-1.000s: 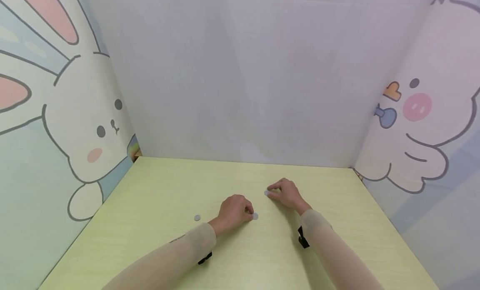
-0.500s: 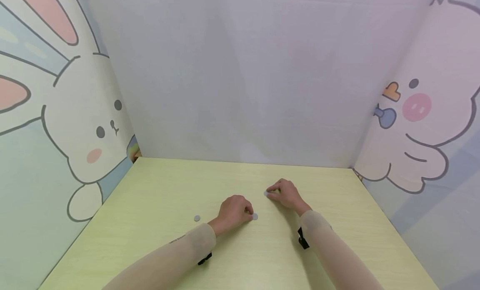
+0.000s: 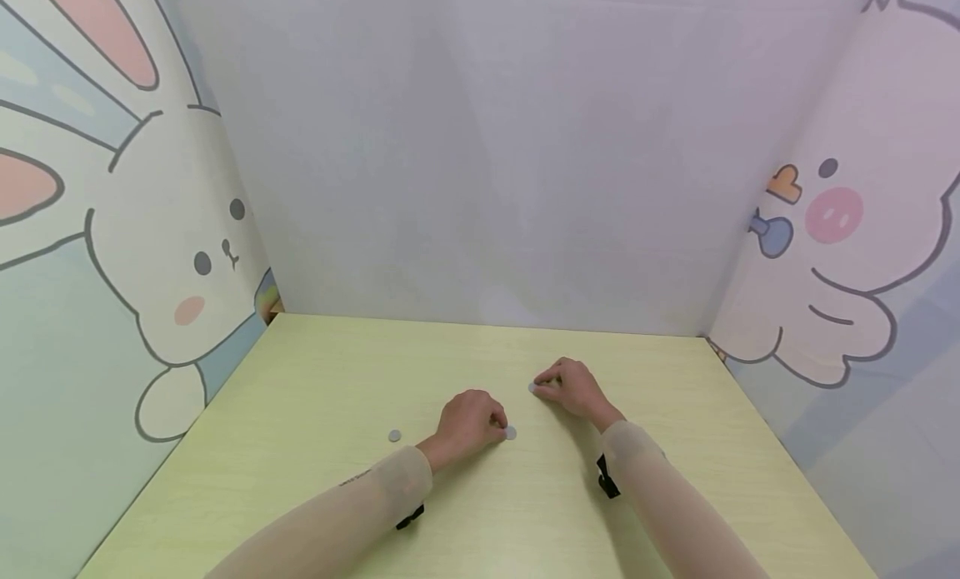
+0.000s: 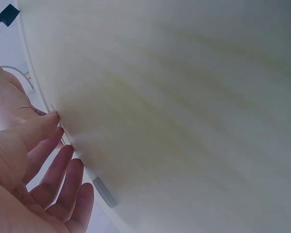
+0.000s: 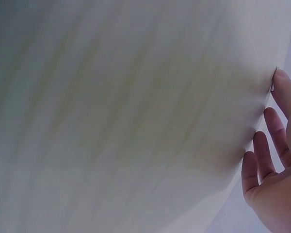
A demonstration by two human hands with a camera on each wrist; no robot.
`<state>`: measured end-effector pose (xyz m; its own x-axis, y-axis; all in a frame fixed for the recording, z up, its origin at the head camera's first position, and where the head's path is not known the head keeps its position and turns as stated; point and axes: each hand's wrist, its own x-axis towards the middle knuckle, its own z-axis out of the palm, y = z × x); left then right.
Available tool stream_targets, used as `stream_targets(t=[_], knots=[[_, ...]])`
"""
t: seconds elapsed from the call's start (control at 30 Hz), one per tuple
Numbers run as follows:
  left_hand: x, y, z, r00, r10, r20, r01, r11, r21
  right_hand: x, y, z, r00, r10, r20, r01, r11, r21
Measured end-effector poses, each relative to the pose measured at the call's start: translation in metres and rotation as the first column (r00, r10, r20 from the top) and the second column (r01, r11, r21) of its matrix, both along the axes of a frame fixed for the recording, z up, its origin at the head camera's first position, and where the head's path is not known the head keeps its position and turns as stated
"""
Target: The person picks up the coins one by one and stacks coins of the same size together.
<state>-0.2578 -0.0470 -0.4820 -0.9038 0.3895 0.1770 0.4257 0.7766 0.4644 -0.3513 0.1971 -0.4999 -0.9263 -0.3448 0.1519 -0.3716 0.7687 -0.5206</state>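
In the head view, a small coin-like grey disc (image 3: 512, 432) lies on the pale yellow table at the fingertips of my left hand (image 3: 468, 421). Thumb and forefinger of that hand meet at its edge and pinch it. Farther back and to the right, my right hand (image 3: 576, 386) holds a second coin-like disc (image 3: 532, 387) between thumb and forefinger, down at the tabletop. A third grey disc (image 3: 394, 436) rests untouched left of the left hand. The left wrist view shows this untouched disc (image 4: 105, 192) beyond the left hand's little finger. Any markings are too small to read.
The table (image 3: 330, 362) ends at a plain pale cloth wall (image 3: 480, 187) at the back. Printed cloth panels stand at both sides, with a rabbit (image 3: 165, 229) on the left and a pig (image 3: 870, 187) on the right. Both sleeves reach in from the front.
The right hand and its disc have shifted very slightly toward the front. The left hand and the other two discs stay in place.
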Motion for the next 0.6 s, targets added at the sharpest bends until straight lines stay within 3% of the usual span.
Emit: stream_targets(t=[0.6], knots=[[0.0003,-0.0008,0.0007,1.0,-0.003,-0.015,0.003,1.0,0.014,0.0051,0.0009,0.0023,0.999,0.043,-0.023,-0.043,0.999,-0.009]])
